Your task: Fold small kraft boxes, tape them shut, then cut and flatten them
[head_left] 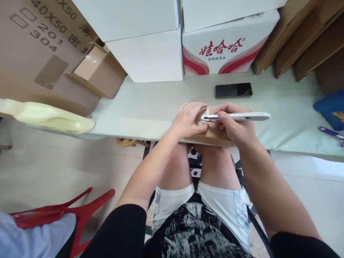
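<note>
A small brown cardboard box [208, 138] lies at the front edge of the table before me, with shiny clear tape [205, 114] on its top. My left hand [189, 120] grips the box from the left, thumb and fingers curved around the taped spot. In my right hand [233, 123] is a white-handled utility knife [255, 116], held almost level with its tip pointing left. The tip is at the tape between my hands; whether it cuts into it I cannot tell. Both hands cover much of the box.
Beyond the hands lies a black phone [233, 90]. White cartons [150, 53] and a red-lettered carton [228, 46] stand behind. Brown boxes [99, 71] and a pale yellow bottle [56, 116] are left; flattened cardboard [290, 39], a blue container [331, 109] and a purple pen [331, 132] are right.
</note>
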`<action>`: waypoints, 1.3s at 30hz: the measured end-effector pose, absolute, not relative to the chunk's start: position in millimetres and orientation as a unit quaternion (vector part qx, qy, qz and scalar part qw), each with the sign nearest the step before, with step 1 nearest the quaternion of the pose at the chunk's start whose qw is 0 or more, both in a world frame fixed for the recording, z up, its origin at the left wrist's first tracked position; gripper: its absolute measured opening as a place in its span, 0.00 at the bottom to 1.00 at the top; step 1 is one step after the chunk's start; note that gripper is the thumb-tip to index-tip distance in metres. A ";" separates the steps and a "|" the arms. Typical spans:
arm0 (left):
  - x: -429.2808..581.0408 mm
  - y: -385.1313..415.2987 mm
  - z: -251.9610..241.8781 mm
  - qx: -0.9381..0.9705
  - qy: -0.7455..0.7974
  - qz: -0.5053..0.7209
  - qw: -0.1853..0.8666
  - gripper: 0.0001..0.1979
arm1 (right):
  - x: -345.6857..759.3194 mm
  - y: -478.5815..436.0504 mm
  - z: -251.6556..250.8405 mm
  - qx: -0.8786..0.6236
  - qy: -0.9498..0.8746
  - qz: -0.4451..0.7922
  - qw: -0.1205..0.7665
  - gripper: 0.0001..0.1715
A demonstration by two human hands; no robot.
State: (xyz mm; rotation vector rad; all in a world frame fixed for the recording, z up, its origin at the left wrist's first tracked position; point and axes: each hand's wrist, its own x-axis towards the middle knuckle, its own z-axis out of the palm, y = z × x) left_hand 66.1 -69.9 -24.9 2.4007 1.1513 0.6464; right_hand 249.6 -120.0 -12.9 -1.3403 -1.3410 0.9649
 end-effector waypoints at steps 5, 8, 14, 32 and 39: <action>65.8 -70.4 -25.0 0.857 0.409 0.239 0.204 0.27 | 248.2 -120.2 -8.2 -0.560 -0.536 0.413 0.478 0.05; 65.6 -69.9 -25.5 0.859 0.401 0.245 0.203 0.26 | 247.8 -120.5 -7.7 -0.564 -0.536 0.404 0.481 0.05; 64.6 -69.5 -26.0 0.859 0.399 0.246 0.207 0.26 | 247.9 -122.4 -9.9 -0.565 -0.520 0.406 0.495 0.05; 64.8 -72.9 -22.4 0.856 0.413 0.234 0.205 0.28 | 248.1 -124.5 -8.6 -0.570 -0.534 0.397 0.482 0.06; 65.2 -72.2 -20.1 0.858 0.416 0.220 0.208 0.28 | 246.8 -124.4 -5.4 -0.572 -0.524 0.405 0.483 0.07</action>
